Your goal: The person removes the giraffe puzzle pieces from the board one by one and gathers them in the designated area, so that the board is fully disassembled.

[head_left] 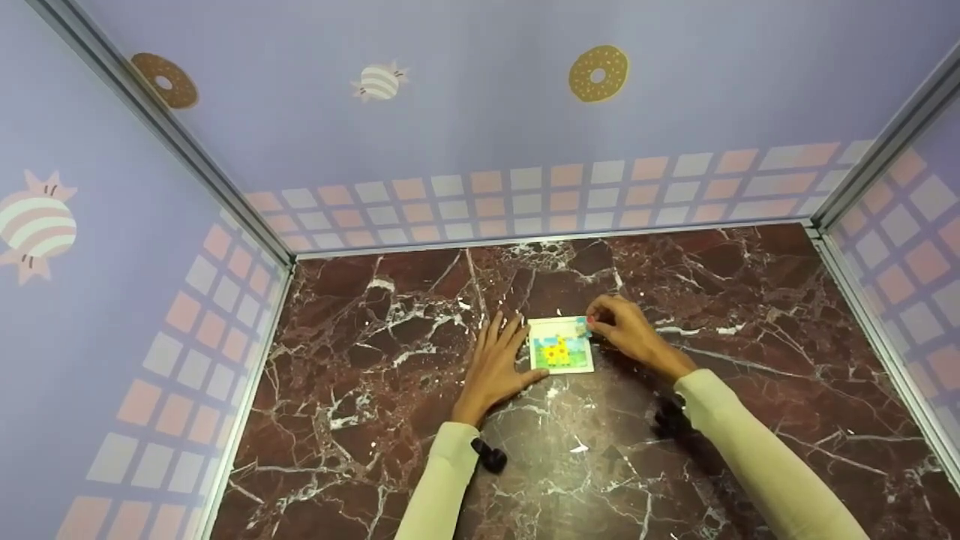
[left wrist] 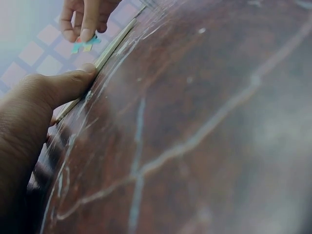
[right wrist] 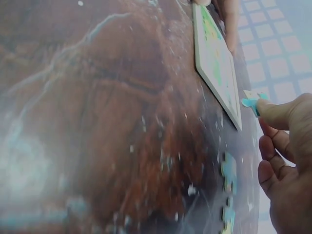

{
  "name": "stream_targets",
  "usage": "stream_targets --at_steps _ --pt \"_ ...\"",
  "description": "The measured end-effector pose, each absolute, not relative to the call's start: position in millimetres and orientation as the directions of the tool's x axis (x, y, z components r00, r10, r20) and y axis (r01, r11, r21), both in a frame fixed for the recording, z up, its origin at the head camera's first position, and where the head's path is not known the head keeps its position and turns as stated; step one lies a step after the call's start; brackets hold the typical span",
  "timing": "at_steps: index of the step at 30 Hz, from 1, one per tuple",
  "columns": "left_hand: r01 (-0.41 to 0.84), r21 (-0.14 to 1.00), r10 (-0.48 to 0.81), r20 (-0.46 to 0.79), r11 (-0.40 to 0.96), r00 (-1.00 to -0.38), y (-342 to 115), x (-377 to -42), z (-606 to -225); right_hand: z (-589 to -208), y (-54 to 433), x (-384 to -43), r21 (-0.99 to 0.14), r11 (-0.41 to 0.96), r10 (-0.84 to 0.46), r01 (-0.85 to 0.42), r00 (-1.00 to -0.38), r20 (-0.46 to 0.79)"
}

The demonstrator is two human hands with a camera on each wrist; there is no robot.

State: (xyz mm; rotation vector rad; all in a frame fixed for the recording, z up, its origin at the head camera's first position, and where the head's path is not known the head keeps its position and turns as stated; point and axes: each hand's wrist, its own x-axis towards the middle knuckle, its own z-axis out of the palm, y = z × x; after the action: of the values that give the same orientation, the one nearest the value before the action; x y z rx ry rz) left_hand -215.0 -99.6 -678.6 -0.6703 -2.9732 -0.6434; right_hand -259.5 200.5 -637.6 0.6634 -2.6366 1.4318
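Observation:
A small jigsaw puzzle (head_left: pixel 562 355) in a pale frame lies flat, its lower part filled with a yellow giraffe-like figure on green and blue. The upper part of the frame shows pale backing. My left hand (head_left: pixel 495 364) rests beside it with fingers spread along the left side and the thumb on the lower edge. Above the upper right corner, my right hand (head_left: pixel 626 330) pinches a blue puzzle piece (right wrist: pixel 251 103) between thumb and fingers. In the left wrist view this puzzle piece (left wrist: pixel 87 45) is held off the board, with a bit of red at the fingertips.
Loose puzzle pieces (right wrist: pixel 229 173) lie on the table near the right hand in the right wrist view. The dark red marble-patterned tabletop (head_left: pixel 360 360) is bounded by lilac panels (head_left: pixel 480 112) at the back and both sides. Small white specks dot the surface.

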Motion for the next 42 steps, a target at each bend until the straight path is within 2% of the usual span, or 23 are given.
stream_targets --at_steps 6,15,28,42 --pt "0.425 0.382 0.408 0.129 0.82 -0.904 -101 -215 -679 -639 222 -257 -0.829 0.424 -0.272 -0.365 -0.924 0.268" --pt "0.419 0.385 0.405 0.12 0.822 -0.906 -103 -214 -680 -638 251 -252 -0.825 0.471 -0.171 -0.312 -0.95 0.262" --pt "0.422 0.406 0.411 0.119 0.81 -0.904 -105 -212 -680 -640 286 -243 -0.79 0.537 -0.13 -0.296 -0.954 0.27" --pt "0.426 0.385 0.412 0.122 0.819 -0.903 -100 -214 -678 -648 309 -227 -0.796 0.546 -0.131 -0.262 -0.965 0.228"
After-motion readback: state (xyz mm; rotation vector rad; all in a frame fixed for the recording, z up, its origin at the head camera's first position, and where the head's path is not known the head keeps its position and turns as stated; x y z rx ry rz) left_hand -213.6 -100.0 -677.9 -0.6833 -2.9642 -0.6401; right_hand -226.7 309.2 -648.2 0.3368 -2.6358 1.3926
